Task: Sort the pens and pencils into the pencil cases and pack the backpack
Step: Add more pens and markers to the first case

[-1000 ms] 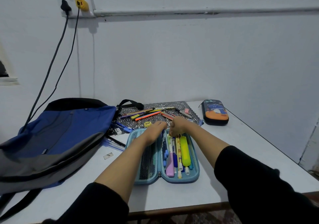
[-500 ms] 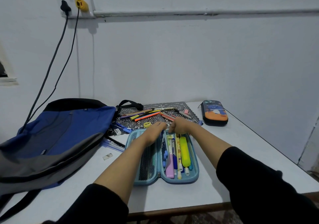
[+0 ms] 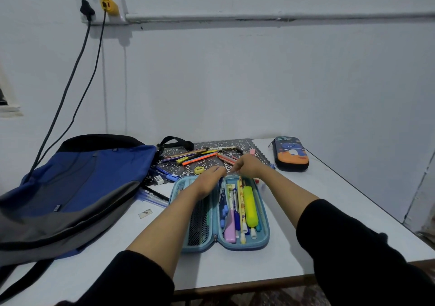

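Observation:
A light-blue pencil case (image 3: 261, 242) lies open in front of me, its right half filled with several pens, a yellow highlighter (image 3: 250, 206) and a pink marker. My left hand (image 3: 208, 182) and my right hand (image 3: 247, 167) meet at the far end of the case, fingers curled and pinching at its middle divider and far rim; the fingertips hide the exact hold. Loose pens and pencils (image 3: 200, 156) lie behind on a patterned mat (image 3: 247, 145). A blue and grey backpack (image 3: 77, 188) lies at the left. A second, shut pencil case (image 3: 291, 153) sits at the far right.
A yellow sharpener (image 3: 199, 169), a white eraser (image 3: 159, 179) and blue pens (image 3: 168, 175) lie between the backpack and the open case. Two cables hang from a wall socket (image 3: 103, 6) down behind the backpack. The table's right edge (image 3: 367, 202) runs diagonally.
Both hands stay at the far end of the open case, fingertips drawn slightly closer together. Nothing else has moved.

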